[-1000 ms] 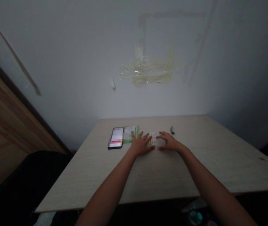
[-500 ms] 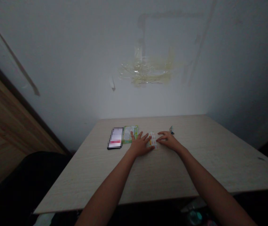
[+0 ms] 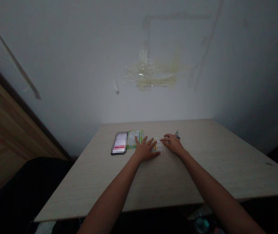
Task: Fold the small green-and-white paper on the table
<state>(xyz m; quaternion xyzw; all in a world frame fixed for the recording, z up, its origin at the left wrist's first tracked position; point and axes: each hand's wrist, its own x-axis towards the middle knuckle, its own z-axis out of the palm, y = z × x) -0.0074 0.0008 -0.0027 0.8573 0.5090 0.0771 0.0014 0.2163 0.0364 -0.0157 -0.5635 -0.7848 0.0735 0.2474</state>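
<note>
My left hand (image 3: 144,149) lies flat on the light wooden table (image 3: 168,175), fingers spread, its fingertips touching the left edge of a small white sheet with orange and yellow marks (image 3: 158,145). My right hand (image 3: 173,143) rests palm down at the sheet's upper right corner, fingers slightly curled onto it. A green and white packet (image 3: 134,137) lies just left of my left hand, partly under its thumb side. A small dark object (image 3: 177,134) sits behind my right hand.
A dark phone with a lit screen (image 3: 119,143) lies left of the green packet. The table stands against a white wall with taped clear plastic (image 3: 151,73). A wooden panel (image 3: 4,130) is at the left, a dark seat below it.
My right hand has slid up and left along the sheet, from its right edge to its upper corner. My left hand has stayed in place.
</note>
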